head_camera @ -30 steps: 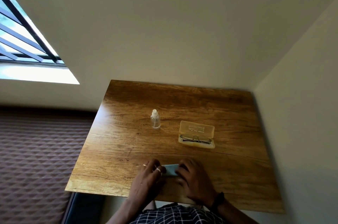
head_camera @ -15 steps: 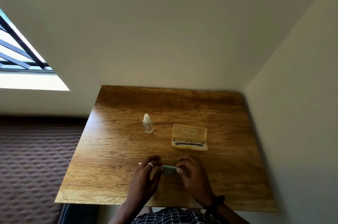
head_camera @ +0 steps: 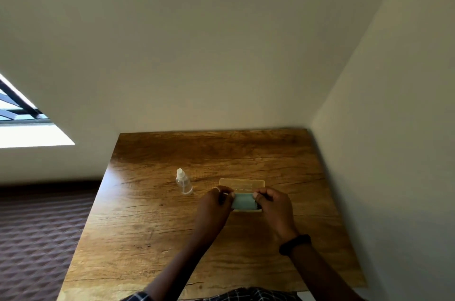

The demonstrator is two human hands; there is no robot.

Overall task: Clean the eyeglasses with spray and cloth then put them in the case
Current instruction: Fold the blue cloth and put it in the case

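Both hands point(head_camera: 246, 204) now raised off surface point(head_camera: 152, 231), pinching cloth point(head_camera: 243, 201) stretched between them, in front of case point(head_camera: 242, 183); glasses hidden behind cloth; spray point(head_camera: 184, 182) untouched beside case; judging: unfolding stage, spraying, wiping, casing left.

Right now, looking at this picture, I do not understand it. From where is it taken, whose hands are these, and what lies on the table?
There is no machine here. The picture comes from a wide-angle camera worn on a person's head, looking forward and down, so the walls look bent. The left hand and the right hand belong to that person. Together they hold a small light-blue cloth by its two ends, above the wooden table. On the table stands a small clear spray bottle, upright. Behind the cloth lies a yellowish eyeglass case; the hands hide most of it, so I cannot see any glasses now.
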